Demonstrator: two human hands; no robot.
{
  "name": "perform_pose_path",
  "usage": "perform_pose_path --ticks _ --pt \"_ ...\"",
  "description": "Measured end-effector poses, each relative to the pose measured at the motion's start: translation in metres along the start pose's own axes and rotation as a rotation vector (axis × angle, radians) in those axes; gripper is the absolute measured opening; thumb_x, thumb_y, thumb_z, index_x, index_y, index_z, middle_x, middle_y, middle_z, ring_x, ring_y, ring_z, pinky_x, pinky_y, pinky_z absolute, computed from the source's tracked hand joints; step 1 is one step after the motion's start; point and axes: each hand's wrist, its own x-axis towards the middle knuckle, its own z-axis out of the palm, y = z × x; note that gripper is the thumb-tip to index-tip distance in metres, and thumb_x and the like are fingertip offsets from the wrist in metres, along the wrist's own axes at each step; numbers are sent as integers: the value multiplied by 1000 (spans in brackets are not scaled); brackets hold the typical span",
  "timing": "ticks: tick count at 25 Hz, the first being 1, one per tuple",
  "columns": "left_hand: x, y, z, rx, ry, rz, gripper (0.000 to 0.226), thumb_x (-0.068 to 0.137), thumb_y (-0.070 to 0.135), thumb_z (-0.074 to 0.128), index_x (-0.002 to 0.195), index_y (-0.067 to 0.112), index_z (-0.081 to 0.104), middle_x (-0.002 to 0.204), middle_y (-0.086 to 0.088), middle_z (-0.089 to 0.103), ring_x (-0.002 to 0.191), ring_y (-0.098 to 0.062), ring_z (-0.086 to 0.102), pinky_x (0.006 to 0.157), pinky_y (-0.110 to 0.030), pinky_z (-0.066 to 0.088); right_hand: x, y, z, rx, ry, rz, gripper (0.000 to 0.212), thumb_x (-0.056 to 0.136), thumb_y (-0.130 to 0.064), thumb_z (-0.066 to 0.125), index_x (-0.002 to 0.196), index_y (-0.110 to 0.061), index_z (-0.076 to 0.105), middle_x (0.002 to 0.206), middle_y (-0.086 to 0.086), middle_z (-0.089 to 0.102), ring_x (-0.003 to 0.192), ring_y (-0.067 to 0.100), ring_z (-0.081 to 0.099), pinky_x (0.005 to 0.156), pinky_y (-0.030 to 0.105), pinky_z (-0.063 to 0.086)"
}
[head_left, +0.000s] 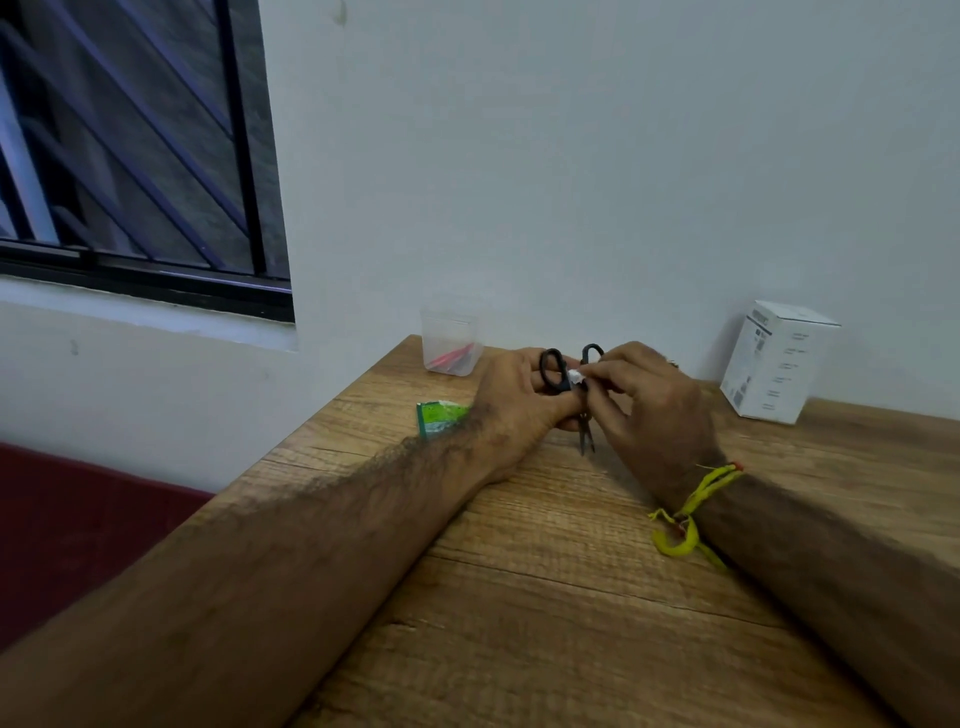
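One table (545, 597) carries everything. Far left on it stands one clear cup (451, 343) with pink sticks inside, too blurred to count. Nearer lies one green packet (439, 415), partly behind the left forearm. At the far middle, the left hand (519, 400) grips one pair of black scissors (564, 378), handles far, blades pointing near. The right hand (654, 400) pinches one white scrap (575, 376) against the handles. One yellow thread (691, 506) circles the right wrist. Far right stands one white box (776, 361).
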Motion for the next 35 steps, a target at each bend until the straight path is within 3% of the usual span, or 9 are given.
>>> perform_pose_path --ticks 7,11,16,20,24,27,35 --pt "0 1 -2 -3 29 -13 25 80 -6 79 103 -3 70 82 -14 75 77 -24 75 66 -33 62 -2 1 2 39 -26 -17 10 84 -5 68 92 -3 74 87 8 64 74 25 65 64 39 54" --pt "-2 4 -1 -8 40 -7 25 79 -7 79 102 -3 70 80 -10 74 77 -23 75 67 -34 62 -3 -1 1 21 -25 -32 16 86 -14 60 90 -5 72 87 8 64 73 26 65 61 41 56" --pt "-5 6 1 -3 56 -12 23 80 -7 78 101 -2 71 84 -15 76 74 -19 75 61 -28 60 -2 4 -8 -2 95 68 6 87 -7 67 88 -5 72 86 6 65 77 20 62 67 36 54" --pt "-5 7 0 -18 40 16 21 80 -9 76 93 8 72 83 -12 76 74 -18 75 62 -29 61 -3 0 -3 -54 -57 58 25 91 -26 54 92 -9 72 87 3 63 75 20 61 63 40 54" --pt "-5 6 0 -49 36 24 23 80 -10 76 89 12 73 84 -12 77 78 -22 75 70 -39 64 -4 -2 -1 84 -78 117 16 91 -16 65 99 -8 75 89 3 62 79 19 61 70 37 52" --pt "-4 6 -1 -24 35 30 23 79 -11 76 96 4 71 89 -18 77 80 -24 76 69 -37 63 1 -1 -2 103 -25 136 6 85 -8 74 91 -8 77 82 3 64 73 16 60 67 29 48" --pt "-5 5 0 -17 51 25 25 79 -11 76 101 -1 71 85 -15 76 76 -21 75 64 -32 62 -1 0 1 90 -13 130 7 87 -1 69 91 -6 72 85 4 64 79 15 59 72 26 48"
